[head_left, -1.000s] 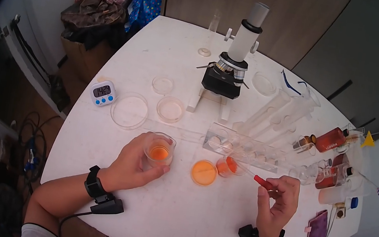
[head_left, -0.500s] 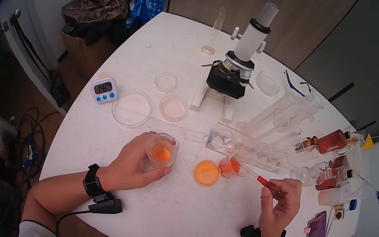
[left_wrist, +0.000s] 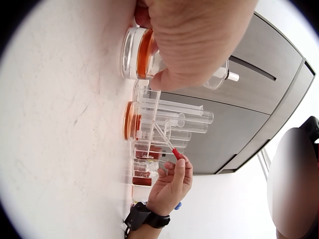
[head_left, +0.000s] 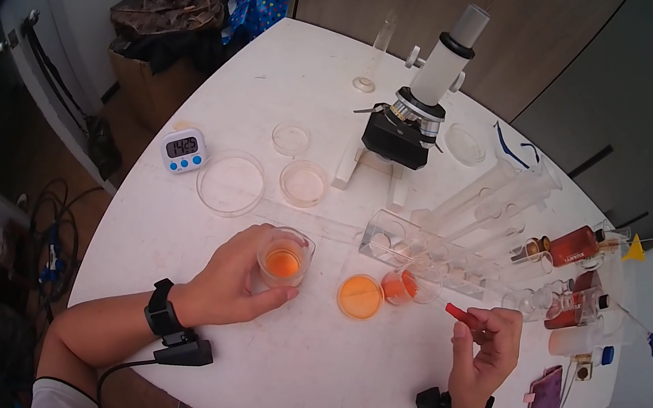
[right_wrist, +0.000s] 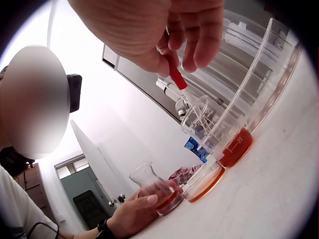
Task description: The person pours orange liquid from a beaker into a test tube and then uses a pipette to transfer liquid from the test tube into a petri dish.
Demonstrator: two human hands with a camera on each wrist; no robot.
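My left hand [head_left: 224, 283] grips a small glass flask [head_left: 283, 264] standing on the white table, orange liquid in its bottom. In the right wrist view the flask [right_wrist: 150, 174] shows a flared mouth. My right hand [head_left: 480, 356] pinches the red rubber bulb of a dropper [head_left: 461, 315]. From the bulb [right_wrist: 177, 77], the dropper's glass tube slants down into a beaker [right_wrist: 238, 147] with red-orange liquid. Left of that beaker [head_left: 399, 287], touching or nearly so, lies a petri dish [head_left: 360, 297] with orange liquid.
Behind the beaker is a clear test tube rack [head_left: 421, 253] with large tubes. A microscope [head_left: 408, 123] stands at the back. Empty petri dishes [head_left: 230, 183] and a digital timer [head_left: 183, 150] lie on the left. Bottles [head_left: 576, 245] crowd the right edge, near a purple cloth [head_left: 542, 405].
The head view has shifted slightly, so the table things sit a little further right. Both hands keep their holds on the flask and the dropper, with little visible movement.
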